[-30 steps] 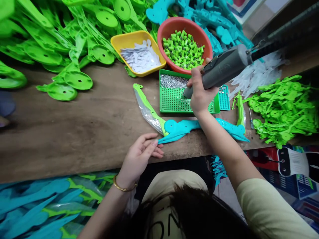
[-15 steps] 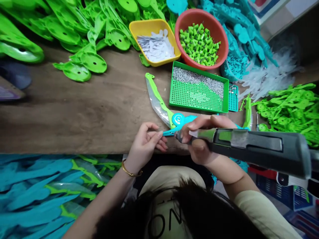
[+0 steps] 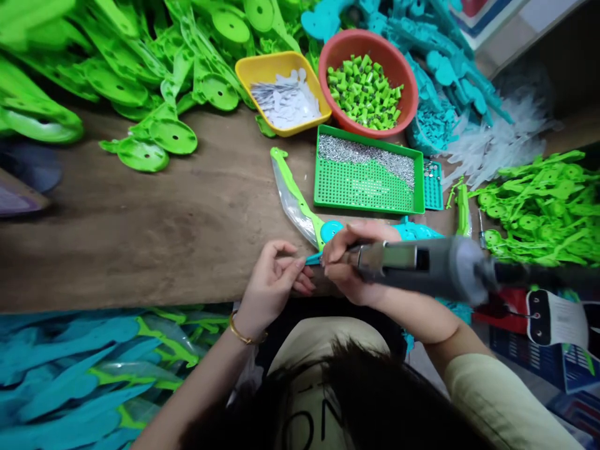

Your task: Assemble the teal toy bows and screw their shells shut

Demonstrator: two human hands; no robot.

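Observation:
My right hand (image 3: 349, 256) is wrapped round a black electric screwdriver (image 3: 417, 265), whose front end points left. The driver's tip is hidden by my fingers. Beneath it lies a plastic toy with a clear, green-backed curved blade (image 3: 295, 200), a blue disc (image 3: 330, 231) and a blue body (image 3: 417, 230) partly covered by my right hand. My left hand (image 3: 276, 275) pinches the narrow blue tip (image 3: 313, 259) of this toy close to the table's front edge.
Behind the toy stand a green tray of screws (image 3: 370, 209), a yellow bowl of white pieces (image 3: 285, 131) and a red bowl of green caps (image 3: 410, 106). Green parts (image 3: 173, 134) pile up at back left, more green parts (image 3: 539, 206) at right. Blue toys (image 3: 56, 356) lie below the table.
The screwdriver's rear end has swung, so its body looks shorter, and my right hand has shifted left over the blue disc. My left hand keeps its pinch. The whole view has tilted slightly.

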